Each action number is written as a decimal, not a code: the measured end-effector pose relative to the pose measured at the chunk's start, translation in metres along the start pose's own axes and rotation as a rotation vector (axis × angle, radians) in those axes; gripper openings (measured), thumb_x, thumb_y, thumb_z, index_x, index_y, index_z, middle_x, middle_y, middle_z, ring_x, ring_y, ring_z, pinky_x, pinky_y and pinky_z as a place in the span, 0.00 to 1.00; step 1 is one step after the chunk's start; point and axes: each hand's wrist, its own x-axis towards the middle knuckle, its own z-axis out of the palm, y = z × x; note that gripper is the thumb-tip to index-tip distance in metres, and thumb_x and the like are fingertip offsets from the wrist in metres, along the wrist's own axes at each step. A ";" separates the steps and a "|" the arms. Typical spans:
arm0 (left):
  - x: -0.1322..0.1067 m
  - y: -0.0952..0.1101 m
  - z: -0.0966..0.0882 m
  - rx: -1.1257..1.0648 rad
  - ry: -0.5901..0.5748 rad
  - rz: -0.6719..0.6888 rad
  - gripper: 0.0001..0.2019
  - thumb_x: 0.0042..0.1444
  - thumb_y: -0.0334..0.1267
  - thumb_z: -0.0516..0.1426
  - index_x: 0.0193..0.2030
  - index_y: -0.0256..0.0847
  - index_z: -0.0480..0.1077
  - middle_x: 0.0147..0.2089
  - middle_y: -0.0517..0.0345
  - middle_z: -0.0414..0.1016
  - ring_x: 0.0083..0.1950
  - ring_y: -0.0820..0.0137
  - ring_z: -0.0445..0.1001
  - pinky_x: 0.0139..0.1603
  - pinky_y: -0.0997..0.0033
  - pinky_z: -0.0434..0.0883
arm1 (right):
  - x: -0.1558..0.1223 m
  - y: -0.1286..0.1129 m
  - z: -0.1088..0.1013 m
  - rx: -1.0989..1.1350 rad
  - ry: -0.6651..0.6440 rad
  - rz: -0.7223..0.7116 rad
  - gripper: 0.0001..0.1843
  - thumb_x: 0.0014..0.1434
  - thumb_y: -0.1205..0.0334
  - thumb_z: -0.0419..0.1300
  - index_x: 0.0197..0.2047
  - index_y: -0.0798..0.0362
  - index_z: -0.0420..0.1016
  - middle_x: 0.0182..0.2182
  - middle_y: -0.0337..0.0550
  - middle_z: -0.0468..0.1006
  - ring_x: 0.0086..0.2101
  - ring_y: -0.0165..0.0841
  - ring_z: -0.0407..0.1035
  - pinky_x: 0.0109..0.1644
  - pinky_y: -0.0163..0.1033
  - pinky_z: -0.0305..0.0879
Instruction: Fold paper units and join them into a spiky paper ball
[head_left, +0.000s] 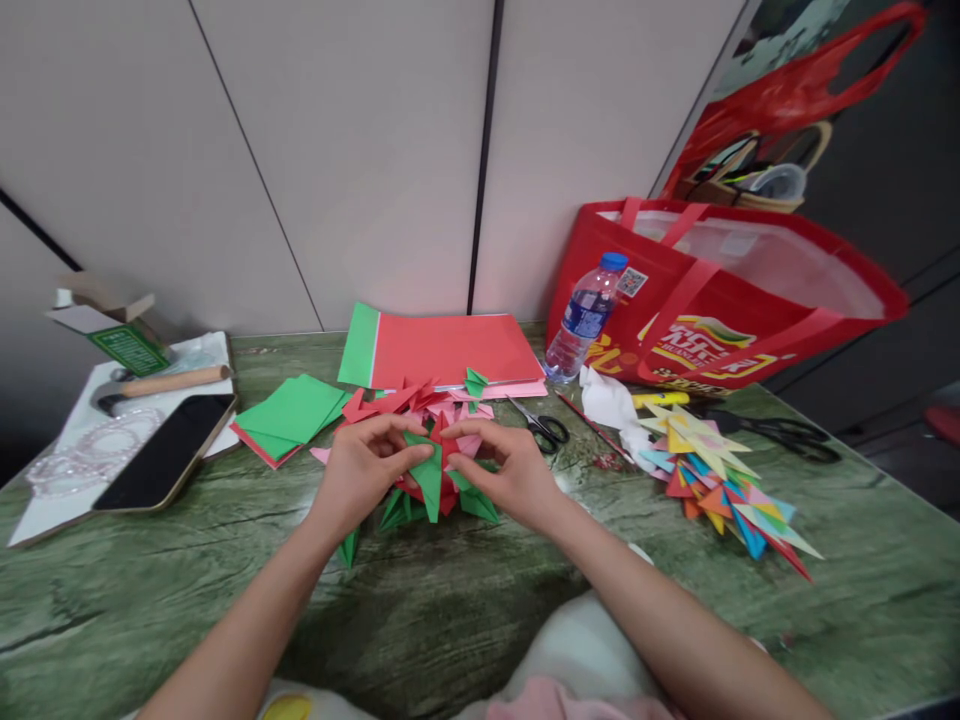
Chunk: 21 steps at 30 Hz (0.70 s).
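In the middle of the head view my left hand (pixel 360 465) pinches a green folded paper piece (pixel 430 488) between thumb and fingers. Facing it, my right hand (pixel 514 470) is closed on a red folded paper piece (pixel 442 440) that touches the green one. Both are held just above the table. Beneath and around my hands lie more green folded pieces (pixel 403 510). Red folded pieces (pixel 397 398) and some pink ones sit behind my fingers, partly hidden by them. How the green and red pieces join is not visible.
Green paper sheets (pixel 296 415) lie to the left, near a phone (pixel 169 455) and a hammer (pixel 172 382). Behind are red sheets (pixel 457 350). To the right are scissors (pixel 547 430), a water bottle (pixel 581 325), a red bag (pixel 667 300) and colourful folded paper (pixel 727 480).
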 end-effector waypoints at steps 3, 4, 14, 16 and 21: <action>0.000 0.000 0.000 -0.007 0.001 -0.009 0.12 0.40 0.37 0.64 0.33 0.36 0.72 0.19 0.67 0.65 0.17 0.75 0.69 0.17 0.78 0.71 | 0.000 0.000 0.000 0.008 -0.010 0.000 0.12 0.52 0.68 0.59 0.42 0.52 0.73 0.38 0.43 0.79 0.36 0.32 0.73 0.37 0.34 0.69; 0.000 0.001 0.001 -0.009 0.003 -0.013 0.12 0.40 0.37 0.64 0.33 0.36 0.72 0.19 0.67 0.65 0.17 0.75 0.69 0.17 0.78 0.71 | 0.000 0.000 0.000 0.008 -0.015 0.000 0.12 0.52 0.68 0.59 0.42 0.52 0.73 0.38 0.42 0.79 0.36 0.32 0.73 0.37 0.35 0.69; -0.002 0.008 0.003 -0.008 0.002 -0.017 0.11 0.38 0.35 0.65 0.32 0.37 0.73 0.18 0.67 0.66 0.17 0.74 0.69 0.16 0.78 0.69 | -0.001 0.004 0.002 0.127 -0.001 0.087 0.13 0.51 0.68 0.59 0.42 0.50 0.73 0.40 0.42 0.78 0.38 0.33 0.72 0.37 0.37 0.70; -0.002 0.009 0.002 0.001 -0.008 -0.023 0.11 0.38 0.35 0.65 0.32 0.37 0.74 0.18 0.67 0.66 0.17 0.74 0.70 0.16 0.78 0.68 | 0.000 0.004 0.003 0.139 -0.005 0.097 0.13 0.52 0.68 0.59 0.42 0.51 0.73 0.40 0.42 0.78 0.38 0.33 0.72 0.37 0.37 0.70; -0.003 0.011 0.002 0.023 -0.011 -0.030 0.11 0.37 0.35 0.65 0.32 0.37 0.74 0.17 0.67 0.67 0.17 0.74 0.70 0.16 0.78 0.68 | 0.000 0.000 0.001 0.124 -0.011 0.095 0.12 0.51 0.68 0.59 0.41 0.52 0.73 0.40 0.43 0.78 0.39 0.34 0.72 0.38 0.37 0.70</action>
